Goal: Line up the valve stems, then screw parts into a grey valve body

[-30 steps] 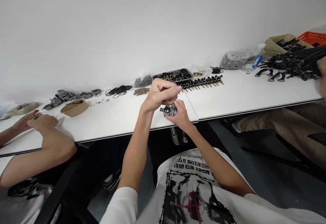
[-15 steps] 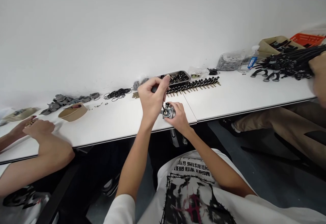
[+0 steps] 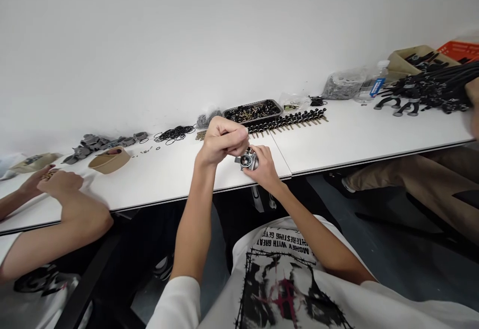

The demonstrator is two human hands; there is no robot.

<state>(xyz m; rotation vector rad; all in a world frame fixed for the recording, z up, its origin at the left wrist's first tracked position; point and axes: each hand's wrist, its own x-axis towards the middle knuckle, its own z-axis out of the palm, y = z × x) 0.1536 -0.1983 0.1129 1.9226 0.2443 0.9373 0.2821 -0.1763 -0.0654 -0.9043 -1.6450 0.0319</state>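
Note:
My right hand (image 3: pixel 265 168) is wrapped round a small grey metal carburetor body (image 3: pixel 246 162), its round opening facing up, near the table's front edge. Just above and left of this part, my left hand (image 3: pixel 226 141) is closed in a fist. The dark-handled screwdriver seen in it a moment ago is hidden by the fingers now. Behind my hands stands a black tray (image 3: pixel 254 111) of small black and brass parts. A row of black-topped brass pieces (image 3: pixel 295 121) lies along its front.
To the left are black rubber rings (image 3: pixel 174 134), a tan container (image 3: pixel 109 161), grey parts (image 3: pixel 95 145) and a co-worker's hands (image 3: pixel 56 180) holding small brass-coloured pieces. On the right are a plastic bottle (image 3: pixel 374 84), a bag of grey parts (image 3: pixel 342 85) and black cables (image 3: pixel 422 92).
My left hand has lifted and turned, and the screwdriver's shaft no longer shows in the carburetor's opening. My right hand keeps its hold. The view has shifted slightly.

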